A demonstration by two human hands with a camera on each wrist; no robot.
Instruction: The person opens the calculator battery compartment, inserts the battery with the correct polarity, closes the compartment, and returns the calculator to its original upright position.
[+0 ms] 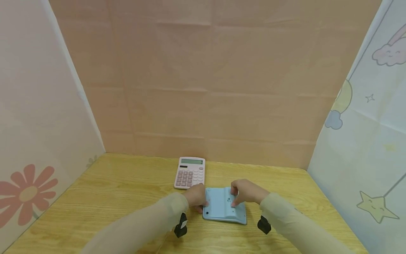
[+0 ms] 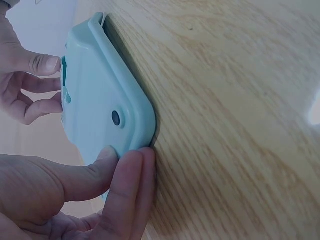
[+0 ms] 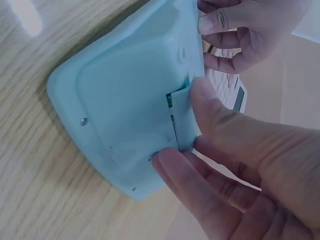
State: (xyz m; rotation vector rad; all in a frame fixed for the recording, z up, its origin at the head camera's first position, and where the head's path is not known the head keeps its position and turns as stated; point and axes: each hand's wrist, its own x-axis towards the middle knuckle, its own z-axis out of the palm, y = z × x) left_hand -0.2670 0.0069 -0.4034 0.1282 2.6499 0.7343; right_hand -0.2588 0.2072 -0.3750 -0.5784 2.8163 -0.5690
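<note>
A light-blue calculator (image 1: 216,204) lies face down on the wooden table, its back upward. My left hand (image 1: 195,195) grips its left edge, thumb on the back and fingers along the side. My right hand (image 1: 248,191) is over the raised part of the back. In the right wrist view, its thumb and fingers pinch a small blue battery cover (image 3: 186,122) by its two ends. The cover sits slightly askew in its opening, and a dark gap with a strip of green shows along one edge. The calculator's keys and screen are hidden underneath.
A pink calculator (image 1: 191,173) lies face up just beyond my left hand, its screen showing 0. The wooden table (image 1: 127,190) meets an orange-brown backdrop (image 1: 203,106) at the rear. Patterned panels (image 1: 358,148) stand on both sides.
</note>
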